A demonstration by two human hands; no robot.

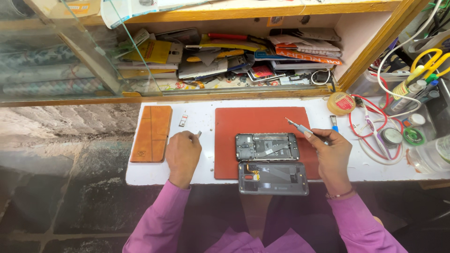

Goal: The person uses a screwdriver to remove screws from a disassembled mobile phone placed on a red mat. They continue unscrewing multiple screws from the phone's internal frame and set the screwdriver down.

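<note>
Nearest the camera, a detached dark grey phone back cover (273, 178) lies at the near edge of the red rectangular work mat (262, 119), partly overhanging the white bench, with the opened grey smartphone body (267, 146) just beyond it on the mat. Right of that phone body, the right hand (333, 154) pinches a slim grey precision screwdriver (300, 128), tip raised above the mat. Left of the mat, the left hand (183, 153) pinches a small grey part (198, 134), near a brown leather flip case (152, 133).

Matt red rubber mat (262, 122); brown stitched leather case (151, 133); metal screwdriver (300, 128) tip.
</note>
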